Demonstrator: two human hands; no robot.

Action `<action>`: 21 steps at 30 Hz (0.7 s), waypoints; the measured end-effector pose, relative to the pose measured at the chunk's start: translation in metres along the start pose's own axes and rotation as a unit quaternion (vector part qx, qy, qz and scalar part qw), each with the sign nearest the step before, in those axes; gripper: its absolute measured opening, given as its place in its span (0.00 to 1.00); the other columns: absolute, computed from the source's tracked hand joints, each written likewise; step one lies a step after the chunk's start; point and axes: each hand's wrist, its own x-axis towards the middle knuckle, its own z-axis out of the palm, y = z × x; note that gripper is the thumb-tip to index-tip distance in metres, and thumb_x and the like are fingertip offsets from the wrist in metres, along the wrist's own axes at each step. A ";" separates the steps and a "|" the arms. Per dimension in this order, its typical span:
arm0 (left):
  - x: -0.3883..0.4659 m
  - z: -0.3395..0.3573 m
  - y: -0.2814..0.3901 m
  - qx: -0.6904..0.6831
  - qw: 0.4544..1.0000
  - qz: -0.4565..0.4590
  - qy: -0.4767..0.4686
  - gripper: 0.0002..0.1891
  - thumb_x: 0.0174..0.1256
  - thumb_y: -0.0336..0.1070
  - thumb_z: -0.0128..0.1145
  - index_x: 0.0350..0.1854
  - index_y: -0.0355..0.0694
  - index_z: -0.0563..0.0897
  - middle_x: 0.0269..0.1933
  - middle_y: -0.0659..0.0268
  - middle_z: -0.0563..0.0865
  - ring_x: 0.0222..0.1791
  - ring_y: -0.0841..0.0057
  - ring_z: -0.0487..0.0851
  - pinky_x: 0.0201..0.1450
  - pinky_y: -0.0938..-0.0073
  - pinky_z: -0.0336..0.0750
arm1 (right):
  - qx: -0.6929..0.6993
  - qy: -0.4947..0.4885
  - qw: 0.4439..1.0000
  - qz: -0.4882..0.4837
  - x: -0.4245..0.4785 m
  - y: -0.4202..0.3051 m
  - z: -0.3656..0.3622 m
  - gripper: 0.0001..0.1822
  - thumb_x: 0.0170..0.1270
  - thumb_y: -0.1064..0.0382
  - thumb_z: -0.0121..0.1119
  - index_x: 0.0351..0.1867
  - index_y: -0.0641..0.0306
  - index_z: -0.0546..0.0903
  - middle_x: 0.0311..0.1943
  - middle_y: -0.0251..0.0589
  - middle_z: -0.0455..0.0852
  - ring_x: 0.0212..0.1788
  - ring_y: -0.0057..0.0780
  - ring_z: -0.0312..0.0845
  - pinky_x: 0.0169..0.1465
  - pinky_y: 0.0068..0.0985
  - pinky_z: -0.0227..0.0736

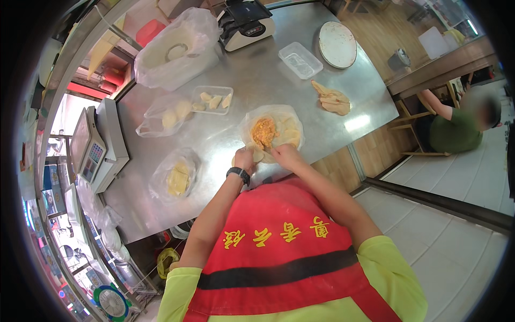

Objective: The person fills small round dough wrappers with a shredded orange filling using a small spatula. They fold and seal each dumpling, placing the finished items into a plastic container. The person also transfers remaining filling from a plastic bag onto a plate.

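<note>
My left hand (245, 159), with a black watch on its wrist, has its fingers on a pale round dough wrapper at the near left edge of a plastic-lined dish. Orange-brown minced filling (264, 133) lies in that dish, beside a stack of pale dough wrappers (291, 133). At the dish's near rim, my right hand (286, 156) has its fingers closed together; what they hold is too small to tell. Several folded dumplings (215, 102) sit in a clear plastic tray. Left of it, a plastic bag (171, 116) holds pale dough pieces.
Yellow wrappers (178, 181) lie in an open bag at left. A digital scale (94, 149) stands at the table's left edge. Farther back are a large bagged container (177, 48), an empty plastic tray (301, 60), a white plate (337, 44) and a crumpled glove (333, 99). A person sits at right.
</note>
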 end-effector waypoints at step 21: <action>0.009 0.003 0.018 0.038 0.998 0.029 -0.035 0.13 0.66 0.28 0.45 0.47 0.28 0.79 0.41 0.55 0.84 0.36 0.69 0.85 0.35 0.70 0.80 | -0.021 0.032 0.997 0.068 -0.001 -0.024 -0.004 0.21 0.66 0.49 0.51 0.27 0.65 0.83 0.28 0.53 0.83 0.32 0.54 0.80 0.37 0.43 0.72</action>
